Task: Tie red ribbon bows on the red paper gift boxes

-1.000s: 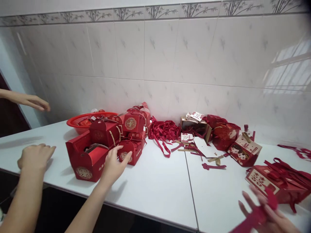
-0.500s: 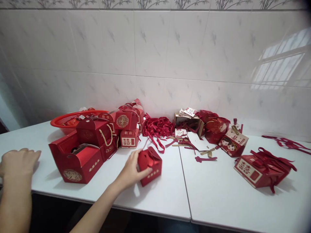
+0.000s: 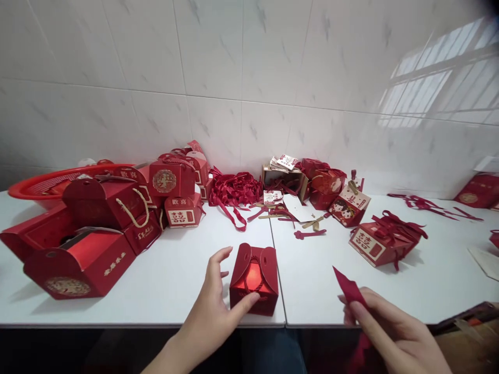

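Left hand rests against the small red gift box, thumb pressed to the lower front face and fingers spread loosely beside the left wall — touching, not clamped around it. That box stands upright near the front edge of the white tabletop, just left of the seam between the two panels, its two rounded top flaps meeting over a thin cord.

It looks like folded glossy card: light, probably hollow-feeling, and easy to crush at the flaps. I would judge the firm side walls low down the safest place to hold it — the shiny surface may slip under a light pinch, and the flaps would bend.

Right hand is closed on a red ribbon piece, soft and limp, its pointed end sticking up past the fingertips.

Further out lie larger red boxes to the left, a heap of ribbons by the tiled wall, and a ribbon-tied box to the right.
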`<state>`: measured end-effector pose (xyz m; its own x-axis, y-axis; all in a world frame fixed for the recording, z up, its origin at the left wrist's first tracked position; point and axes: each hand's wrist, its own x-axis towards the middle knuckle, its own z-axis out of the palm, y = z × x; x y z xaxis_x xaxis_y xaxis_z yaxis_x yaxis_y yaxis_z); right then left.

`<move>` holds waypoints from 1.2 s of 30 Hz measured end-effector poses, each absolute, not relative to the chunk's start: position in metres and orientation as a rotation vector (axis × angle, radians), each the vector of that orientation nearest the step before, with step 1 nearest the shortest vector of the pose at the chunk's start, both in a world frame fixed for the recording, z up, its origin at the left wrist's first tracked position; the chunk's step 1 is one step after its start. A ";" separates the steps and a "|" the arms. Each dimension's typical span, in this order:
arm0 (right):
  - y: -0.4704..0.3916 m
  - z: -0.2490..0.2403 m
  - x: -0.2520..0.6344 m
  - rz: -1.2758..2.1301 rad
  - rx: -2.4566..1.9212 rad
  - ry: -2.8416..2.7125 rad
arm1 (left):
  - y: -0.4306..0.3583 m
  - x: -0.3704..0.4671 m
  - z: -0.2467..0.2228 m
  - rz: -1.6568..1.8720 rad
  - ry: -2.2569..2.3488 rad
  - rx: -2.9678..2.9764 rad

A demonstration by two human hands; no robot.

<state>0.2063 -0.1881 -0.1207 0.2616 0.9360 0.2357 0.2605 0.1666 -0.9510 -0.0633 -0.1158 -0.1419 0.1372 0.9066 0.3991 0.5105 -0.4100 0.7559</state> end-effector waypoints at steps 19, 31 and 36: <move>-0.130 -0.110 0.155 0.910 -1.306 -1.411 | -0.139 -0.064 -0.191 1.504 1.295 2.663; -0.105 -0.089 0.150 1.019 -1.319 -1.650 | -0.138 -0.078 -0.128 1.558 1.281 2.667; -0.097 -0.093 0.148 1.091 -1.274 -1.643 | -0.099 -0.057 -0.104 1.055 1.400 2.601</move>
